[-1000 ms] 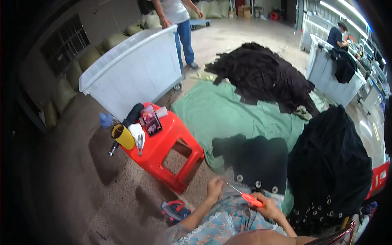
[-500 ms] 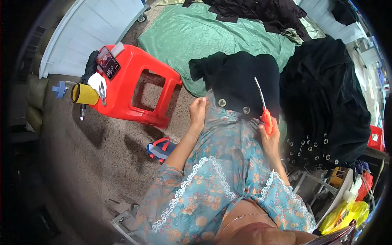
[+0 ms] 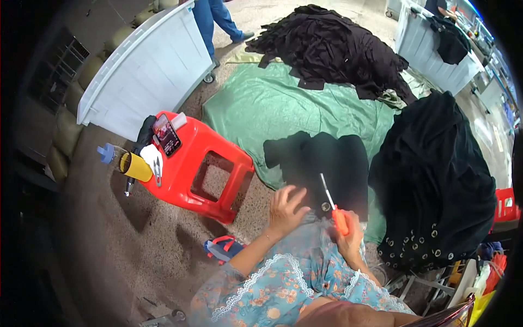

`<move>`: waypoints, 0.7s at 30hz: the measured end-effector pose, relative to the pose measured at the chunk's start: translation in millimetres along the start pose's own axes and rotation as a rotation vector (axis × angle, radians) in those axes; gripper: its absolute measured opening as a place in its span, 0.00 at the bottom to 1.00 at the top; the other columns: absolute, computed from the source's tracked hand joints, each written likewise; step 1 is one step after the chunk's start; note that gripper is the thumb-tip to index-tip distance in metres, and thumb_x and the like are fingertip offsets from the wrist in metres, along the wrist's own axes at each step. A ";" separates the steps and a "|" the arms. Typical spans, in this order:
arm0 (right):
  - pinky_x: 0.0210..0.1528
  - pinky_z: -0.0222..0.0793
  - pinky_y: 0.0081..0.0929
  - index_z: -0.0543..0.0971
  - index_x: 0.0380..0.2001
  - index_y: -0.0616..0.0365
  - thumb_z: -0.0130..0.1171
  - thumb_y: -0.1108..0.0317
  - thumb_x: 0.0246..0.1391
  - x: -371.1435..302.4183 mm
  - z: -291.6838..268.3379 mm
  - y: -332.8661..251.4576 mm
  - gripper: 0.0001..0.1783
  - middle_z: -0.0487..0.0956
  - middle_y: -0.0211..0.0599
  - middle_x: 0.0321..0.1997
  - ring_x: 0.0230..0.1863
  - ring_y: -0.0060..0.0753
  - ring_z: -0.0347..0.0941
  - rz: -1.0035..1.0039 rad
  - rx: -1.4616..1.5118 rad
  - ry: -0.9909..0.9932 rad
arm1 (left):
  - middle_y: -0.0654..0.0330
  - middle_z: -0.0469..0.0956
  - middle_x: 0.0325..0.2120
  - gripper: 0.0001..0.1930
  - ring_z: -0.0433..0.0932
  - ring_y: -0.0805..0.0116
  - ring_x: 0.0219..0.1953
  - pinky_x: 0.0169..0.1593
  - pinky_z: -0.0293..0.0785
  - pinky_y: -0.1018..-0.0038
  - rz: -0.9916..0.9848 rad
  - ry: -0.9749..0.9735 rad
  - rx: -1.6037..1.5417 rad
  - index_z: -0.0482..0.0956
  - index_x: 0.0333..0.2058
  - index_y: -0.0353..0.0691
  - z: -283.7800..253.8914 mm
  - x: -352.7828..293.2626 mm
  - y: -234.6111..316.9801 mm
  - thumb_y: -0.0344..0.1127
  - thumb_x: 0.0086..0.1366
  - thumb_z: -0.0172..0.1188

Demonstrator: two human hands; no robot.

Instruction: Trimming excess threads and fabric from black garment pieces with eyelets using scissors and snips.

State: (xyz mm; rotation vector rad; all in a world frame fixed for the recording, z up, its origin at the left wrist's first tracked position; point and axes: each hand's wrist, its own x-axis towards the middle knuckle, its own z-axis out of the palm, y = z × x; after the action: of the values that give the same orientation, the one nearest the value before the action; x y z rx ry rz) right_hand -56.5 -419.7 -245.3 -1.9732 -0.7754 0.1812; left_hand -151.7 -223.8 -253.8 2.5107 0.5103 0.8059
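Across my lap lies a folded black garment with a shiny round metal eyelet near its close edge. My right hand is closed round the orange handle of a tool with a long, thin metal shaft; the shaft points up and away over the cloth. Whether it is a pair of scissors or a driver, I cannot tell. My left hand, fingers spread, is at the garment's left near corner and holds nothing that shows; it may touch the cloth.
Left stands a red plastic stool bearing a phone, small snips and a yellow-sleeved bottle. Black garments with eyelets are heaped at right. Ahead, a green sheet carries dark clothes. A person's legs stand beyond.
The view has tilted up, showing more of the far floor. My left hand has opened from a closed pose, its fingers now spread. The tool's shaft leans further left.
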 end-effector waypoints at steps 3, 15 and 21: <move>0.43 0.69 0.33 0.73 0.44 0.58 0.66 0.71 0.41 1.2 4.4 -0.2 0.23 0.75 0.41 0.40 0.41 0.44 0.74 0.036 0.029 0.007 | 0.58 0.73 0.34 0.08 0.71 0.55 0.39 0.42 0.68 0.63 -0.055 0.018 -0.031 0.80 0.32 0.40 14.6 -1.2 -6.8 0.32 0.52 0.65; 0.40 0.72 0.38 0.75 0.43 0.55 0.65 0.72 0.44 6.1 4.4 4.3 0.20 0.76 0.40 0.43 0.40 0.47 0.76 0.015 0.001 -0.008 | 0.58 0.71 0.28 0.05 0.73 0.65 0.31 0.36 0.71 0.72 -0.491 0.253 -0.576 0.70 0.32 0.38 26.6 0.7 -45.5 0.33 0.66 0.51; 0.40 0.71 0.41 0.73 0.46 0.53 0.64 0.70 0.45 4.3 3.0 -4.2 0.22 0.74 0.40 0.46 0.42 0.50 0.75 -0.050 -0.085 -0.017 | 0.66 0.66 0.17 0.11 0.64 0.76 0.15 0.20 0.64 0.77 -0.751 0.748 -1.168 0.69 0.26 0.43 -20.2 22.7 -112.8 0.39 0.68 0.49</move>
State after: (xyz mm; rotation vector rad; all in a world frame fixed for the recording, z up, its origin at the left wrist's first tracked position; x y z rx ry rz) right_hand -56.3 -413.6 -242.5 -2.0319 -0.8545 0.1377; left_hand -170.0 -113.5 -287.5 0.8154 0.8117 1.1999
